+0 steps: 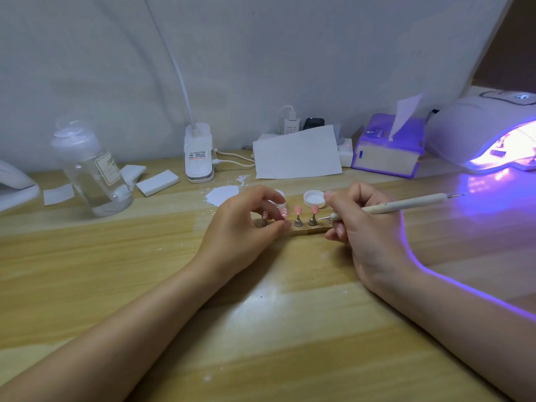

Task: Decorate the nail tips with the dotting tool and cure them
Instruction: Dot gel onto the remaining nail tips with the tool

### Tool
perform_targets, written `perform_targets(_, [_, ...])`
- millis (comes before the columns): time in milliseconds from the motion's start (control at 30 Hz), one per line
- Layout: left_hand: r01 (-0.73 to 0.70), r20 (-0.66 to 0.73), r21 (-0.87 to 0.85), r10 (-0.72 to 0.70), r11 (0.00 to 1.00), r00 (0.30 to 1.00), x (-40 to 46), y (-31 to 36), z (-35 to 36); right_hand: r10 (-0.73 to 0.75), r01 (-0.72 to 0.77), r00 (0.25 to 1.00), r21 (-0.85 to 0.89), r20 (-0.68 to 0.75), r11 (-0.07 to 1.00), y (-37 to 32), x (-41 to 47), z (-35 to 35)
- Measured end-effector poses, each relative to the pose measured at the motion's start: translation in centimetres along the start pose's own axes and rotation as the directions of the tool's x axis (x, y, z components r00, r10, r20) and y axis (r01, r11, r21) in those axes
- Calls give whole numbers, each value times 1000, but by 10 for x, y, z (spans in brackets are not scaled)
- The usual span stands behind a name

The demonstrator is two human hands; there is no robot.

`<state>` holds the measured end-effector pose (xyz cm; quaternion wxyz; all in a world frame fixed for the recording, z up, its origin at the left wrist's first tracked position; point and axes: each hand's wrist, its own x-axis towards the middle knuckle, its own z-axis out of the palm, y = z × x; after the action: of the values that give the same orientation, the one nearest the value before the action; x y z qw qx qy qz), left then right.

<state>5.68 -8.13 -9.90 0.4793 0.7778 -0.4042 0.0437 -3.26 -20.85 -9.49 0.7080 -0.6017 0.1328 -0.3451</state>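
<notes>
Pink nail tips (298,210) stand on small metal stands along a wooden strip (307,229) in the middle of the table. My left hand (246,224) curls over the strip's left end, thumb and fingers pinching one stand with its pink tip (283,213). My right hand (362,227) grips the dotting tool (406,203), a pale wooden stick whose near metal point (323,218) sits just right of the rightmost tip (315,210). The UV lamp (487,132) glows violet at the far right with something inside it.
A white jar lid (314,198) and a jar partly hidden by my left hand lie behind the strip. A clear bottle (92,169), white pads (158,182), a clip lamp (198,152), paper (295,153) and a tissue box (387,146) line the back.
</notes>
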Motion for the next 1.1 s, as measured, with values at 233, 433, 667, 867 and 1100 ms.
perform_targets(233, [30,50,-15,-29,999,998,-1,0,-1,6,-6,1000,2,-10,1000,-1,0,0])
perform_targets(433, [43,80,39,-46,998,996,0,1,-6,35,-34,999,23,-29,999,-2,0,0])
perform_targets(667, [78,189,111,-98,991,977,2,1,-22,41,-41,998,3,-36,999,-4,-1,1])
perform_targets(867, [74,80,158,-87,985,993,2,6,-12,36,-36,999,-26,-30,999,-3,-1,2])
perform_targets(1100, [-47,66,216,33,975,997,2,7,-4,34,-34,999,-42,-20,999,-3,-2,1])
